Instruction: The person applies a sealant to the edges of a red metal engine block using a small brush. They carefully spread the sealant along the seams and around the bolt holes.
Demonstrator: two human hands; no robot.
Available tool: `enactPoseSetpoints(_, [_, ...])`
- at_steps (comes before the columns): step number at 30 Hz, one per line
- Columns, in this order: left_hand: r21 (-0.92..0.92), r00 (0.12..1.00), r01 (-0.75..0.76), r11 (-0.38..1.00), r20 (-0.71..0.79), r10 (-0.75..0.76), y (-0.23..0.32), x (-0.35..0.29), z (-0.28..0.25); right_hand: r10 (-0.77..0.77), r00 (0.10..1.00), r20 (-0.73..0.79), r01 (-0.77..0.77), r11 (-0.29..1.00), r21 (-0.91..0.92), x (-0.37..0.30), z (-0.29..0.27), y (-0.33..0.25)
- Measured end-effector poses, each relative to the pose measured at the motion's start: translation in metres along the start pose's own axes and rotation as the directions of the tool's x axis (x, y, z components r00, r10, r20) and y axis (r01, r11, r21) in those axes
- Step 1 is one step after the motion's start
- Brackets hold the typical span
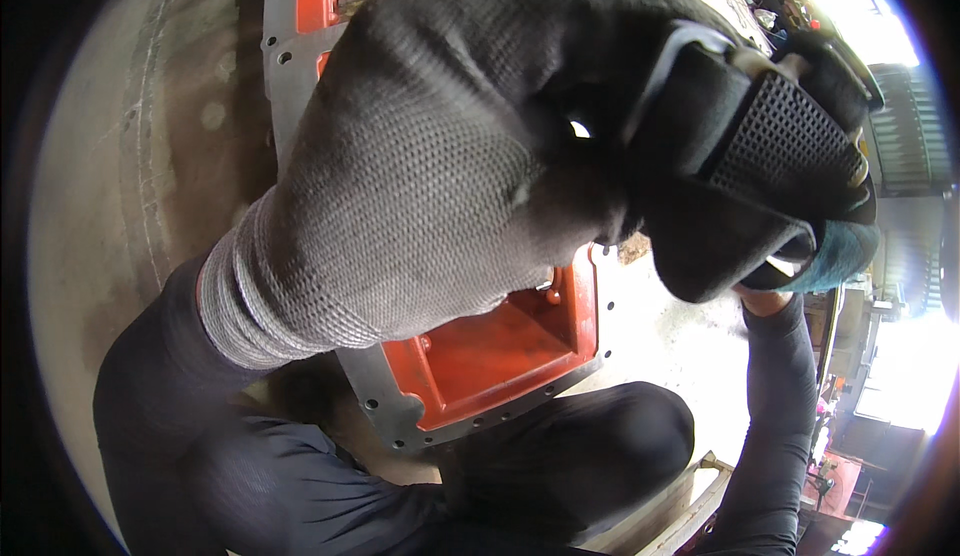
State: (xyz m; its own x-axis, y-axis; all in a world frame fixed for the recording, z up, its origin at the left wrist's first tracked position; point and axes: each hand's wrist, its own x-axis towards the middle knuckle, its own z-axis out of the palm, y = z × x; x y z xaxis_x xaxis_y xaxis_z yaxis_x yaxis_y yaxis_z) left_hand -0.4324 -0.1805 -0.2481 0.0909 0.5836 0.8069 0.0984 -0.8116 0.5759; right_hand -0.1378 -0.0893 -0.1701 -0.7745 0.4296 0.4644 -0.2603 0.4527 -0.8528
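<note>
We see the left hand (pixel 430 166) very near to the camera, in a grey knitted glove, closed like a fist. It fills most of the view. Its fingers seem to pinch the edge of a black glove (pixel 770 156) with a dotted grip palm, which covers the right hand (pixel 790 206). We judge that the left hand holds this edge to pull the black glove over the right hand or off it; which one, we cannot tell. The right hand is inside the glove, so we cannot tell if it is open or closed. A bit of blue-green material shows at the lower edge of the black glove.

Behind the hands, farther down, an orange metal casing (pixel 480 356) with a grey bolt flange (pixel 395 411) lies on the concrete floor (pixel 130 206), just in front of the person's knees (pixel 610 446). The casing is open upward, so its hollow inside is visible. On the far right there is a bright workshop area.
</note>
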Motion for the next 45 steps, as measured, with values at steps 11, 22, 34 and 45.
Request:
enactPoseSetpoints(11, [-0.16,0.995,0.057,0.985,0.087,-0.044,-0.006,-0.003,-0.014,-0.052,0.977,-0.209,-0.115,0.694,-0.711,-0.022,-0.015,0.003])
enactPoseSetpoints(22, [0.219,0.964,0.224,0.95,0.095,-0.25,0.028,0.002,-0.013,0.016,0.99,-0.137,-0.111,0.676,-0.728,-0.019,-0.012,0.005])
enactPoseSetpoints(34, [0.215,0.95,0.272,0.938,0.094,-0.297,0.029,0.0,-0.016,0.104,0.993,0.045,-0.008,0.463,-0.886,-0.03,0.003,-0.002])
enactPoseSetpoints(45, [0.083,0.981,0.183,0.98,0.053,-0.188,0.012,-0.01,-0.014,0.157,0.98,0.121,0.046,0.413,-0.91,-0.038,0.007,0.002])
